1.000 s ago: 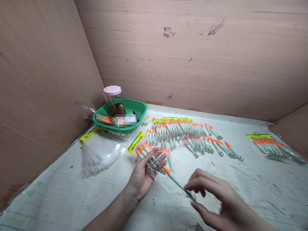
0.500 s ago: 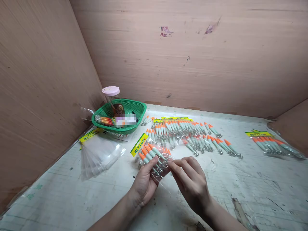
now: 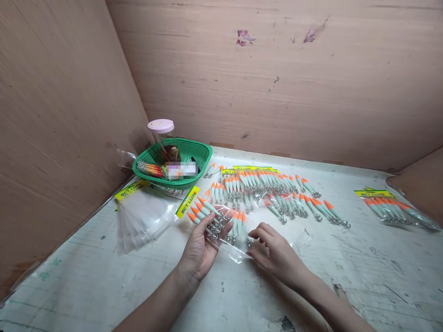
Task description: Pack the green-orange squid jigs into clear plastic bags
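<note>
Your hands meet on a clear bag [image 3: 226,240] of lures, low at the middle of the table [image 3: 86,281].

From the head camera, your left hand [image 3: 200,249] lies palm up and half open under the clear bag, fingers loosely curled round it. The bag's yellow header [image 3: 187,202] points toward the green basket [image 3: 204,159]. The orange-tipped lures [image 3: 205,216] inside it are bunched over your fingers. Your right hand [image 3: 275,254] is bent at the bag's open end with its fingertips on the plastic, but the glare hides whether they actually pinch it. The basket holds a pink-lidded jar [image 3: 161,126] and a pack of red lures [image 3: 151,169]. Just beside it lies a stack of empty bags [image 3: 141,221]. Loose lures [image 3: 277,193] lie in rows behind your hands, and filled packs [image 3: 394,207] lie well apart at the right.
</note>
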A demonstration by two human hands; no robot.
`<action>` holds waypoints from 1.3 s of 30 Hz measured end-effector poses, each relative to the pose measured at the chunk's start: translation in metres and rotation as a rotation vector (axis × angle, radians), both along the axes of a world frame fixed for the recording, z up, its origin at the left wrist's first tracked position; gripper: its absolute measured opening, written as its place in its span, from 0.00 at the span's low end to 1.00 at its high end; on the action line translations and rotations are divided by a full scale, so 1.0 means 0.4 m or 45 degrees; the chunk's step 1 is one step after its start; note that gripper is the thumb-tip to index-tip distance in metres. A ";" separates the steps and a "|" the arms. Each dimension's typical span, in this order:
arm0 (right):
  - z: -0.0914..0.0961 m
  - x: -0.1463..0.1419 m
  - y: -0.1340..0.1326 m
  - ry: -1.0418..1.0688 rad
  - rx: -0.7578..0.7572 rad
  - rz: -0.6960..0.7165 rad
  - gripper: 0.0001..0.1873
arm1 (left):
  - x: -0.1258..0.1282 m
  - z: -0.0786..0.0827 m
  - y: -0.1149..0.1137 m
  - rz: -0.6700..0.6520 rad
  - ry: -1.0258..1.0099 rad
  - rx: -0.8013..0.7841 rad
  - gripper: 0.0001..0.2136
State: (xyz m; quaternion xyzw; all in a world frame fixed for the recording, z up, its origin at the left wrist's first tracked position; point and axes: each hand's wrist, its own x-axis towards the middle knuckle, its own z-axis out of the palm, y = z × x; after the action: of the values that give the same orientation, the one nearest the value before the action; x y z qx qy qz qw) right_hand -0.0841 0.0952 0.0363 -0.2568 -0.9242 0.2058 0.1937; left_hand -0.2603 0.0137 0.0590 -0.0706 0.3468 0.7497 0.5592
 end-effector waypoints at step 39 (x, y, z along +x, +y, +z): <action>0.097 0.029 -0.049 0.468 0.584 0.288 0.14 | 0.051 -0.007 -0.016 -0.184 0.072 -0.058 0.09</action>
State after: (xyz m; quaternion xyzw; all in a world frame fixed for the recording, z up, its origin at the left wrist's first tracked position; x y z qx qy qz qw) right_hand -0.0725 0.0754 0.0750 -0.0605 -0.9188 0.0552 0.3861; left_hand -0.2398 0.0072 0.0563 -0.0369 0.3837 0.7009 0.6002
